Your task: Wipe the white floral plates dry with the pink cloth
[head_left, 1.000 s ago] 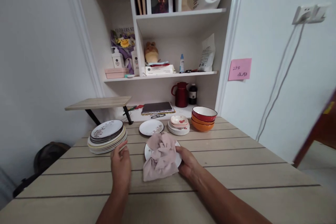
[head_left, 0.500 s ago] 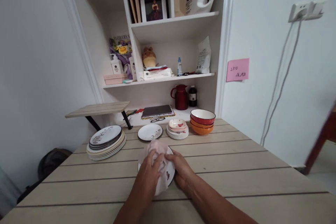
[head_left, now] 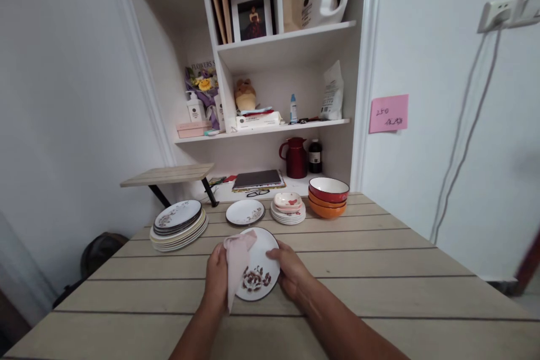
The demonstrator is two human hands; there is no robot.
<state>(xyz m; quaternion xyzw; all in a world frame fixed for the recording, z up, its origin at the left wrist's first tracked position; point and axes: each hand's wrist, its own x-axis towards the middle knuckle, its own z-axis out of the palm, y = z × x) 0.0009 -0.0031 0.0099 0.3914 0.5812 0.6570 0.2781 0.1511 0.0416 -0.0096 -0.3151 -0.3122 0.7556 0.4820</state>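
A white plate (head_left: 264,256) with a dark rim and a brown flower pattern is held up over the table, tilted toward me. My right hand (head_left: 291,270) grips its right edge, thumb on the face and fingers behind. At the plate's left side my left hand (head_left: 217,273) is closed on a pale pink cloth (head_left: 237,261), which drapes over that edge and hangs down. Whether the left fingers also pinch the plate through the cloth is hidden. Just beyond lies a similar patterned plate (head_left: 244,211) on the table.
A tall stack of plates (head_left: 179,225) stands at left, beside a small wooden riser (head_left: 169,174). Small dishes (head_left: 288,211) and stacked red and orange bowls (head_left: 328,197) sit at the back. Behind them are a red jug (head_left: 296,158), a laptop (head_left: 257,179) and shelves.
My left hand has moved from the plate's face to its left edge, taking the cloth along and uncovering the flower pattern. My right hand keeps its hold. The view has shifted slightly.
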